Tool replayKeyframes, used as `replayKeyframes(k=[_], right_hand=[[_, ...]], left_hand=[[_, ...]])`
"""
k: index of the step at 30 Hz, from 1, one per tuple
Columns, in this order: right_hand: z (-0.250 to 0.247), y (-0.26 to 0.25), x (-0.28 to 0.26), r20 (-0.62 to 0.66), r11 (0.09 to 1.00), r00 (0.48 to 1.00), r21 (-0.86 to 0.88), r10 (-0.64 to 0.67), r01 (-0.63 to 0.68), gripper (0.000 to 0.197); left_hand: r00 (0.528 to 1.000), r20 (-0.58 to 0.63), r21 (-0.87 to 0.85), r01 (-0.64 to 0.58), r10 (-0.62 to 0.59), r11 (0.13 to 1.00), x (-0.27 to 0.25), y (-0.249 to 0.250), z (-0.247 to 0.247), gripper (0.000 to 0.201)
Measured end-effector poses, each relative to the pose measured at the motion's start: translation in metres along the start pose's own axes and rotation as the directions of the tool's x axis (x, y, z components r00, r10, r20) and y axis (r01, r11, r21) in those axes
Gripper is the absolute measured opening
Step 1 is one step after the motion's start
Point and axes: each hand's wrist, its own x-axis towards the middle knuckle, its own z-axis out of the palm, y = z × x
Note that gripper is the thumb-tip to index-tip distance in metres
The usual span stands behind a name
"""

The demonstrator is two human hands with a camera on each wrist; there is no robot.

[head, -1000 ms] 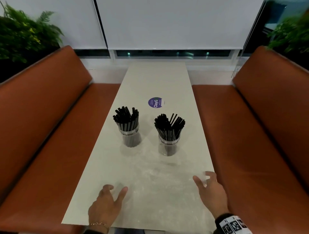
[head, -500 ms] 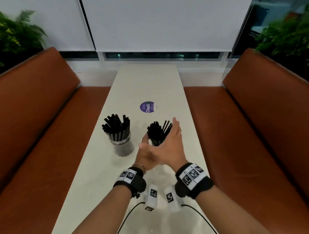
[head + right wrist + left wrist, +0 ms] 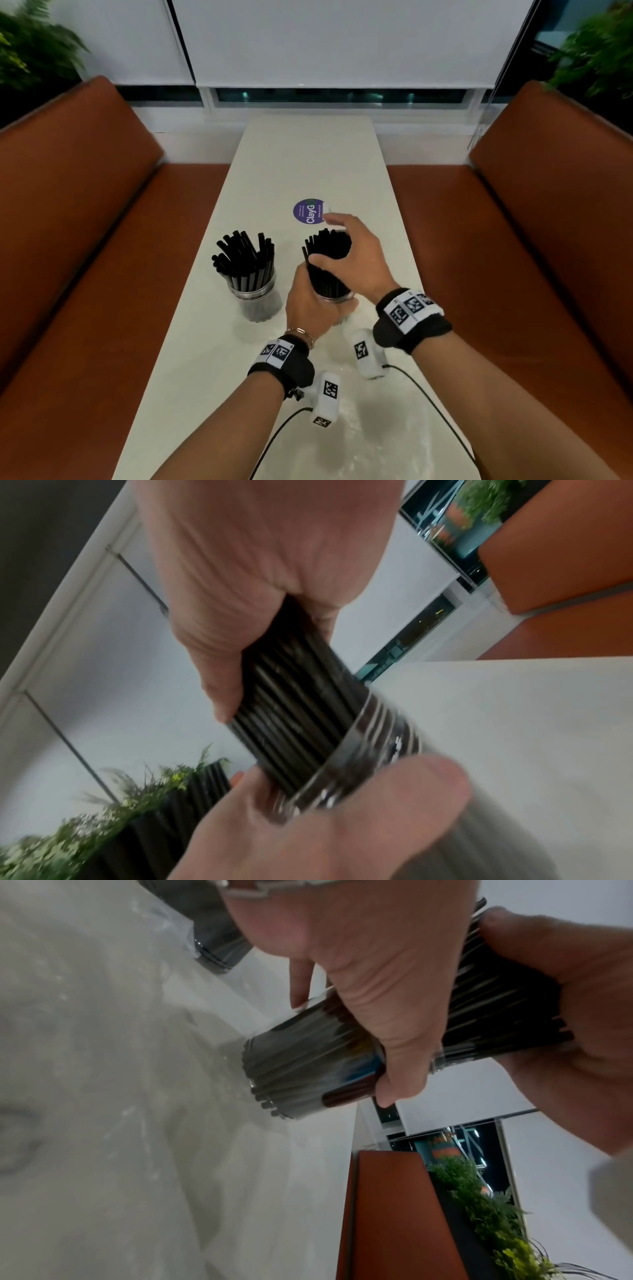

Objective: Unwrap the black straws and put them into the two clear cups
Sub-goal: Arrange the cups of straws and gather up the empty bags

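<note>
Left hand [image 3: 310, 308] wraps the right clear cup [image 3: 308, 1066] on the table [image 3: 308, 157]. Right hand [image 3: 356, 260] grips its bundle of black straws [image 3: 330, 245]. Left cup [image 3: 255, 301] stands untouched, full.

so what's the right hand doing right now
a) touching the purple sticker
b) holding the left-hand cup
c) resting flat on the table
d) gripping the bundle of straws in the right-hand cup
d: the right hand has its fingers and thumb curled round the bundle of black straws standing in the right-hand cup, while the left hand holds that cup.
</note>
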Motion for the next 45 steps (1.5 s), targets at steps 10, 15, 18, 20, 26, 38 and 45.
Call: replayKeyframes(k=[10,15,18,20,26,38,45], right_hand=[[0.012,0.015,0.006,0.138,0.993,0.989,-0.112,0.044,-0.028,0.11],[0.007,0.021,0.022,0.136,0.998,0.99,-0.046,0.037,-0.031,0.076],[-0.001,0.022,0.03,0.212,0.998,0.976,-0.029,0.056,-0.051,0.078],[-0.003,0.025,0.033,0.234,0.998,0.97,-0.016,0.067,-0.065,0.083],[-0.011,0.028,0.031,0.256,0.996,0.962,-0.004,0.092,-0.094,0.097],[-0.022,-0.033,0.0,0.089,0.985,0.993,-0.147,-0.082,0.094,0.105],[0.012,-0.035,-0.064,-0.274,0.968,0.936,-0.058,0.22,-0.245,0.127]], left_hand=[[0.998,-0.062,0.111,0.008,-0.001,0.994,0.011,-0.007,0.002,0.093],[0.997,-0.064,0.101,0.038,-0.031,0.994,0.012,-0.01,0.005,0.107],[0.997,-0.066,0.126,0.042,-0.034,0.991,0.013,-0.01,0.005,0.108],[0.997,-0.072,0.147,0.036,-0.026,0.988,0.013,-0.008,0.004,0.109],[0.998,-0.045,0.079,0.044,-0.041,0.996,0.011,-0.01,0.001,0.119],[0.987,-0.034,-0.095,0.154,-0.158,0.984,-0.065,-0.028,-0.075,0.112],[0.986,-0.036,-0.065,0.159,-0.162,0.985,-0.068,-0.047,-0.093,0.079]])
